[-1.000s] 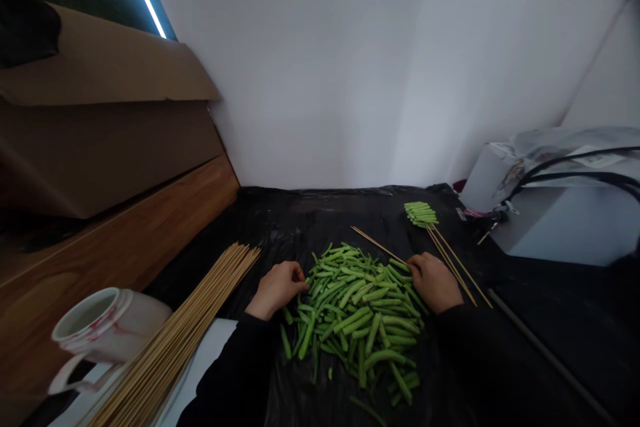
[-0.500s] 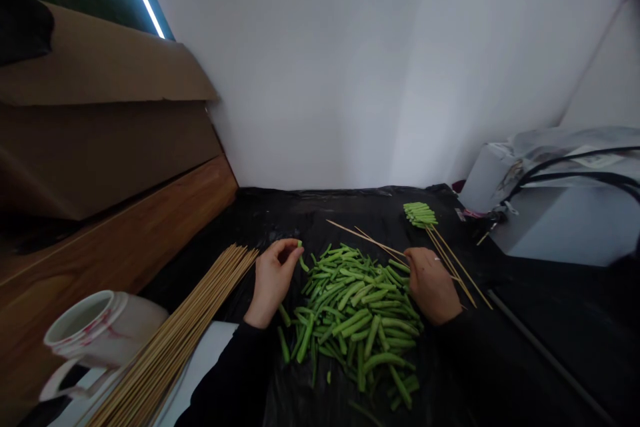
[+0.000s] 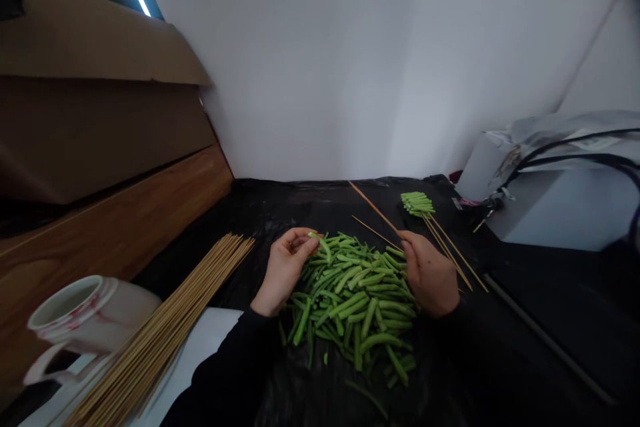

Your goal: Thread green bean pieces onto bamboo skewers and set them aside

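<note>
Left hand beside upper left of bean pile, fingers pinched on cut green bean. Right hand at pile's upper right, fingers clamped on bamboo skewer. Threaded beans upper right on black plastic-covered surface; skewer bundle lower left.

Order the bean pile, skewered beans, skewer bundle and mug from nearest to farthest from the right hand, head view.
From the right hand:
1. Cut bean pile, just left.
2. Skewered beans, ahead.
3. Skewer bundle, far left.
4. White mug, farther left.
</note>
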`<state>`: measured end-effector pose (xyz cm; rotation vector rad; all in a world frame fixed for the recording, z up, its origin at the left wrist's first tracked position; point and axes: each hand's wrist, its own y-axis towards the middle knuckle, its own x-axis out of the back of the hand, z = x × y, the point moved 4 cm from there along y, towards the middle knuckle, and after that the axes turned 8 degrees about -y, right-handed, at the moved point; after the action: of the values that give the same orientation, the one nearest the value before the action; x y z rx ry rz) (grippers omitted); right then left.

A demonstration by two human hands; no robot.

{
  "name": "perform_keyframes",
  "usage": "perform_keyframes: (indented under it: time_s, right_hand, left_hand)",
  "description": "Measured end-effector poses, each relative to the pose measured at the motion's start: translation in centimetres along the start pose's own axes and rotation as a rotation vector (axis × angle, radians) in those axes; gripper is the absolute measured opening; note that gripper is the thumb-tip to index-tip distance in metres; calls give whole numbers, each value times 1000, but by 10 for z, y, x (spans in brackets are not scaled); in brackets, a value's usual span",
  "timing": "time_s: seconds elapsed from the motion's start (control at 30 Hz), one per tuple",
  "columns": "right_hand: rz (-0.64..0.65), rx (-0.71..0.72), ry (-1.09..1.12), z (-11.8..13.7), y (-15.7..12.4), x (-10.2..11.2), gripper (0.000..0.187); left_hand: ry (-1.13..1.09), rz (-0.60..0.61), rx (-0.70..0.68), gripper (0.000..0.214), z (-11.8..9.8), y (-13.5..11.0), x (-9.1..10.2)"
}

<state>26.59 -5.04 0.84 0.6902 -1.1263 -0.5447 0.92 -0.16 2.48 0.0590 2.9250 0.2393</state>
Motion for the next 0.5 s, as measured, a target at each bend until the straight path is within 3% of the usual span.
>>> perform_keyframes:
  time_s: [0.1,0.2,0.37,0.5]
  right_hand:
    - [-22,2,25,9,4,8,30]
    - [-30,-102,171,18,15,16,29]
    - [263,-101,392,51,29,9,29]
    - [384,-121,445,75,26,-4,24]
  left_hand:
    - [-15,27,-18,29,2,-2,-3]
    - [-52,42,5,31,8,-2,-5]
    - [-113,10,-1,27,12,-4,-9]
    - [-112,-2,-36,23,8,-9,-14]
